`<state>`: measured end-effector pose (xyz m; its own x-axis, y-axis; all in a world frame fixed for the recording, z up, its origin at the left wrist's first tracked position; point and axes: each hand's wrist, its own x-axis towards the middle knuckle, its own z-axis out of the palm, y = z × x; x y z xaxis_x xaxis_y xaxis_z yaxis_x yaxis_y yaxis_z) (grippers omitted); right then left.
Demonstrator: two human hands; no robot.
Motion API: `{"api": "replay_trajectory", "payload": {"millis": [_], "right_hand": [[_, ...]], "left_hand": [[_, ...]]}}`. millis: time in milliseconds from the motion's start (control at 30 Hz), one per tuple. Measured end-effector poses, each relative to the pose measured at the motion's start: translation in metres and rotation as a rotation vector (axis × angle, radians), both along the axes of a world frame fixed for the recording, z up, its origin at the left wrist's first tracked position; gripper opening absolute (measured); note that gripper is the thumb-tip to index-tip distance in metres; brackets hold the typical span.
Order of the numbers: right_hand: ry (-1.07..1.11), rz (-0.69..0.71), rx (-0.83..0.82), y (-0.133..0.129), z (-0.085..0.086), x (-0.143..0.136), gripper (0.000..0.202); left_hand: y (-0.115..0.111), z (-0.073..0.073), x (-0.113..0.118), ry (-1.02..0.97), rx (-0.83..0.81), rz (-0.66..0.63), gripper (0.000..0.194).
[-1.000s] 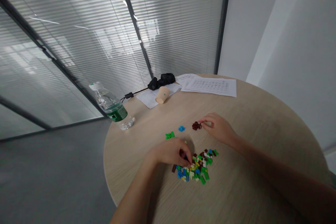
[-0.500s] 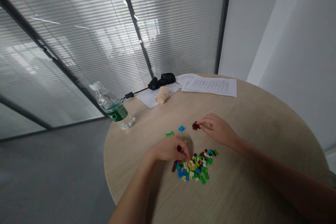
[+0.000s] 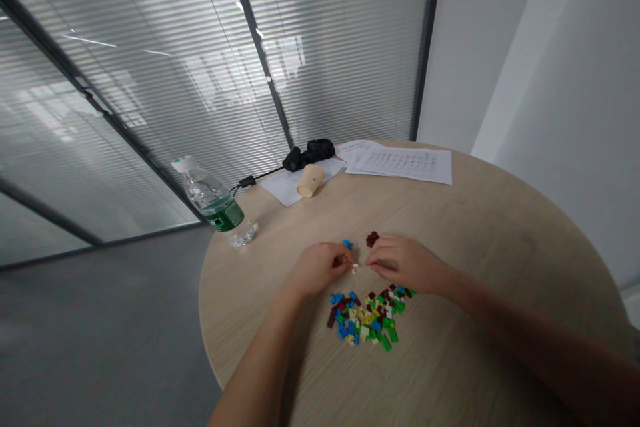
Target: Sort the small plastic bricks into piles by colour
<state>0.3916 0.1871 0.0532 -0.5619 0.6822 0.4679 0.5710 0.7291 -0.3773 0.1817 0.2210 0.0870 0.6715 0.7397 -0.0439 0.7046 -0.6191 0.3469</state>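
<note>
My left hand point(image 3: 320, 267) is closed, its thumb and fingertips pinched together right beside a few small cream toy bricks point(image 3: 355, 268). What it pinches, if anything, is too small to make out. Opposite it, my right hand point(image 3: 403, 259) is also closed in a pinch, fingertips a short way right of the cream bricks; its contents are unclear. Just behind the right fingers lies a small cluster of dark brown bricks point(image 3: 372, 239). Blue bricks point(image 3: 348, 244) lie behind the left fingertips. Nearer to me spreads a mixed pile of coloured bricks point(image 3: 364, 321).
On the round wooden table point(image 3: 500, 233), a clear plastic bottle point(image 3: 215, 203) with a green label stands at the left edge. A paper cup point(image 3: 311, 181) lies on a sheet near a black bundle point(image 3: 315, 152) with a cable. Printed papers point(image 3: 405, 163) lie at the back.
My left hand has moved away from the mixed pile up to the cream bricks, now covering the green bricks. My right hand has left the brown cluster and come left and nearer.
</note>
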Motion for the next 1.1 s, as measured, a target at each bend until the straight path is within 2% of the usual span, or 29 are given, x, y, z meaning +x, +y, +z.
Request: {"api": "replay_trajectory", "payload": {"millis": [100,733,1000,1100], "right_hand": [[-0.051,0.038,-0.014,-0.0056,0.0035,-0.0053,0.015],[-0.088,-0.022,-0.062,-0.0090,0.0021,-0.0094,0.025],[-0.090,-0.024,-0.104,-0.0100,0.0014,-0.0088,0.022],[-0.062,0.027,-0.114,-0.0098,0.0029,-0.0073,0.018]], "left_hand": [[-0.0003,0.0003,0.0006,0.034,0.003,-0.026,0.015],[0.0000,-0.0020,0.0020,0.032,0.022,-0.034,0.018],[-0.0013,-0.0015,0.0025,0.027,0.011,-0.042,0.017],[-0.0003,-0.0018,0.0022,0.031,-0.001,-0.067,0.017]]}}
